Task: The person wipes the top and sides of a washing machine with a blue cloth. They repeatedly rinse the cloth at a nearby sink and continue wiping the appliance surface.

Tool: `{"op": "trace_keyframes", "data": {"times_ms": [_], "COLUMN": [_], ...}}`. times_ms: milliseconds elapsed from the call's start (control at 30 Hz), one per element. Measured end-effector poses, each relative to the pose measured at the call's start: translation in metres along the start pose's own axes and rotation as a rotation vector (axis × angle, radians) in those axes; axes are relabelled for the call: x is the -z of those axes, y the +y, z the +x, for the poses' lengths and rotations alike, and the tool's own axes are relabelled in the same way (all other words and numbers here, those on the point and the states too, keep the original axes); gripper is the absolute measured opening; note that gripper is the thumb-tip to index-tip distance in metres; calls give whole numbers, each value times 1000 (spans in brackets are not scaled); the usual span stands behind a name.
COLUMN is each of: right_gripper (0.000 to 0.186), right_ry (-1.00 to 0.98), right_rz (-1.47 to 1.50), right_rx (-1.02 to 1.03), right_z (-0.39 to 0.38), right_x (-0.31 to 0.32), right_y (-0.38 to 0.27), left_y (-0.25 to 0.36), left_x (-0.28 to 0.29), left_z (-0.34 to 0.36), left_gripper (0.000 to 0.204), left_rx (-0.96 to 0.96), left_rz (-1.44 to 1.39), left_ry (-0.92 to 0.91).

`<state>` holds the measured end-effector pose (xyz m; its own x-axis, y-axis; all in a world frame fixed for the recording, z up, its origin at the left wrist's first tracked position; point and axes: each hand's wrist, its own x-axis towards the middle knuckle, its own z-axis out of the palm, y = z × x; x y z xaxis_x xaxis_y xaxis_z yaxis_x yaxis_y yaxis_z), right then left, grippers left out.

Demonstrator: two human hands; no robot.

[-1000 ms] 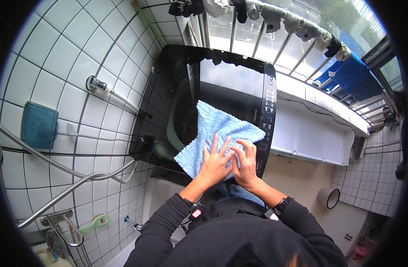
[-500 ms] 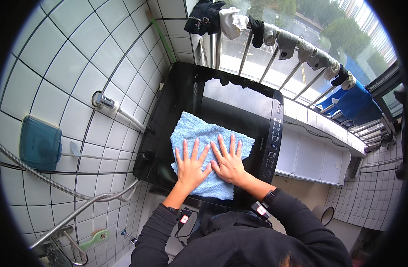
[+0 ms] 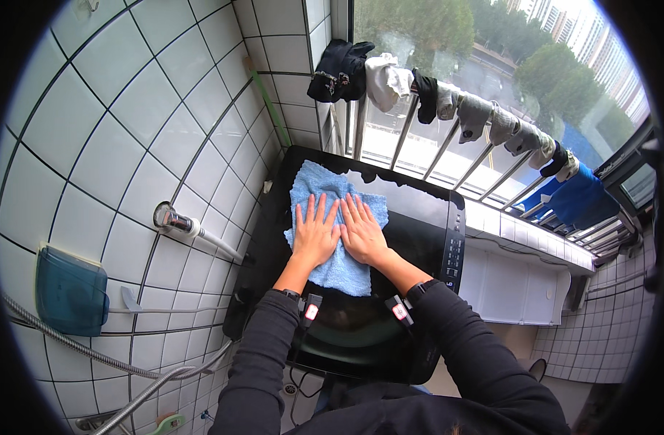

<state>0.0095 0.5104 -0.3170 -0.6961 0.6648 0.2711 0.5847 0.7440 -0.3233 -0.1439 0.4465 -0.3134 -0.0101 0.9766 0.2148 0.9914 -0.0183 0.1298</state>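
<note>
A light blue cloth lies spread on the glossy black lid of a top-loading washing machine. My left hand rests flat on the cloth with its fingers stretched out and slightly apart. Beside it, thumbs almost touching, my right hand presses down flat on the same cloth. The cloth's far edge shows beyond my fingertips, and its right corner is rumpled. Both forearms reach across the near part of the lid.
A metal tap with a hose juts from the tiled wall at left, near a teal socket cover. Socks and a blue cloth hang on the window rail. A white basin stands right of the machine.
Both hands have pushed the blue cloth away from me across the lid, toward the window side. My forearms now reach further forward, and the lid's near part is uncovered.
</note>
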Motion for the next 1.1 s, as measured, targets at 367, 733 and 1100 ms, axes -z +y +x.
{"op": "trace_keyframes", "data": {"times_ms": [367,733,1100], "right_gripper": [62,64,57], "right_ry": [-39,118,53], "right_rz": [-49,-40,-117], "right_rx": [-153,-70,7], "right_z": [-15,-188,-282], "right_x": [-4,19,35], "right_y": [-12,-46,-77], "left_y": [19,112,182], "left_x": [-7,4,10], "left_z": [-16,-154,-251], "left_gripper": [62,63,53], "left_rx": [101,25,42], "left_rz": [44,-24,-77], "left_ry": [-54,10,63]}}
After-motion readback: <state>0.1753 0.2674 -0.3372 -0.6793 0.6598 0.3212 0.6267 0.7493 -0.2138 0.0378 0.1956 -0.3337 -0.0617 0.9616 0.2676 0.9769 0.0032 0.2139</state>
